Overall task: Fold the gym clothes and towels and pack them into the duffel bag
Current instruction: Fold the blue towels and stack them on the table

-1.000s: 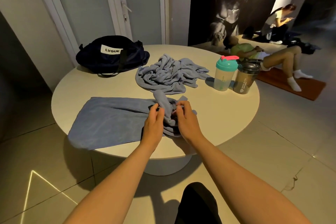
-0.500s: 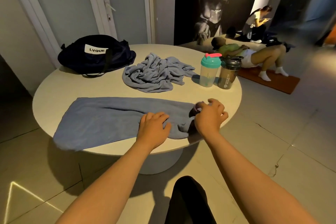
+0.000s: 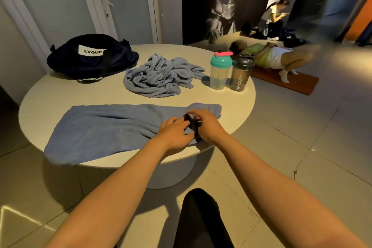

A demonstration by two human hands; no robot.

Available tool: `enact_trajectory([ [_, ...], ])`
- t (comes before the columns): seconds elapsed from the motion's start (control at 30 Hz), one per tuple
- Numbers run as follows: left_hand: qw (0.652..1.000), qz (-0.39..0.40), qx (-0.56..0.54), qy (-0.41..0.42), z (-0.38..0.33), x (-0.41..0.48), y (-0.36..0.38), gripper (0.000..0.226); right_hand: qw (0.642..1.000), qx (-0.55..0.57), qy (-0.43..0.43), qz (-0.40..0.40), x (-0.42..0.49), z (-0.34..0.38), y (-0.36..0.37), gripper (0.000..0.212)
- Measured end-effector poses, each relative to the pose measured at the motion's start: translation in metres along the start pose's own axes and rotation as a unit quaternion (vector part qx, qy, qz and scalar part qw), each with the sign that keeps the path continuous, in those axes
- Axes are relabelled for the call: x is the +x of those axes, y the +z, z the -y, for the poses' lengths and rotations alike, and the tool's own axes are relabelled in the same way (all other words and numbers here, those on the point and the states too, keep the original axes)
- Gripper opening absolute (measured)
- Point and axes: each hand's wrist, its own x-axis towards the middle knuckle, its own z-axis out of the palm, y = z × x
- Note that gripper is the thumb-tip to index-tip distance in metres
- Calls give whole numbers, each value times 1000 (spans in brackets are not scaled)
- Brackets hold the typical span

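A blue towel point(image 3: 112, 129) lies spread flat along the near side of the round table point(image 3: 60, 94), and its left end hangs over the edge. Both hands meet at its right end. My right hand point(image 3: 208, 127) curls its fingers round a small dark cloth item point(image 3: 192, 126) lying on the towel. My left hand point(image 3: 174, 134) pinches that item's left edge with its fingertips. A second blue towel point(image 3: 159, 76) sits crumpled in the table's middle. The navy duffel bag point(image 3: 90, 56) with a white label stands at the back left, and it looks closed.
Two shaker bottles stand at the table's right side, one with a teal lid point(image 3: 219, 72) and a dark one point(image 3: 241, 75). A person lies on a floor mat point(image 3: 287, 84) beyond them and another crouches by the wall. A door point(image 3: 112, 2) is behind the table.
The bunched right end of the near towel has been pulled out flat. My right hand went right, then came back beside my left, and both now hold the dark cloth item.
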Motion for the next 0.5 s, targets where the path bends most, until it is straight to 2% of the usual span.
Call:
enact_trajectory([
  [0.07, 997, 32, 29, -60, 1, 7, 0, 66, 989, 121, -15, -88, 1, 2, -7, 33],
  [0.13, 989, 17, 25, -148, 4, 16, -2, 70, 976, 146, 19, -161, 0, 10, -7, 22],
  [0.17, 983, 7, 24, -181, 4, 19, -2, 71, 977, 110, 37, -176, 0, 9, -7, 22],
  [0.2, 980, 3, 30, -195, 2, 20, -1, 71, 985, 10, 57, -161, 0, 5, -5, 25],
  [0.27, 985, 5, 46, -165, -3, 21, 4, 69, 972, -142, 177, -66, -2, -7, -4, 26],
  [0.3, 990, 12, 45, -135, -6, 20, 6, 69, 959, -166, 228, -37, -5, -12, -4, 25],
  [0.33, 993, 17, 41, -107, -9, 20, 7, 70, 953, -169, 245, -51, -7, -15, -4, 24],
  [0.4, 997, 11, 35, -63, -16, 19, 3, 67, 953, -181, 188, -154, -8, -17, -4, 22],
  [0.43, 999, -7, 24, -46, -19, 18, 1, 58, 952, -184, 141, -199, -7, -17, -3, 20],
  [0.5, 996, -77, -36, -25, -23, 20, -5, 34, 961, -183, 79, -193, 0, -16, -3, 17],
])
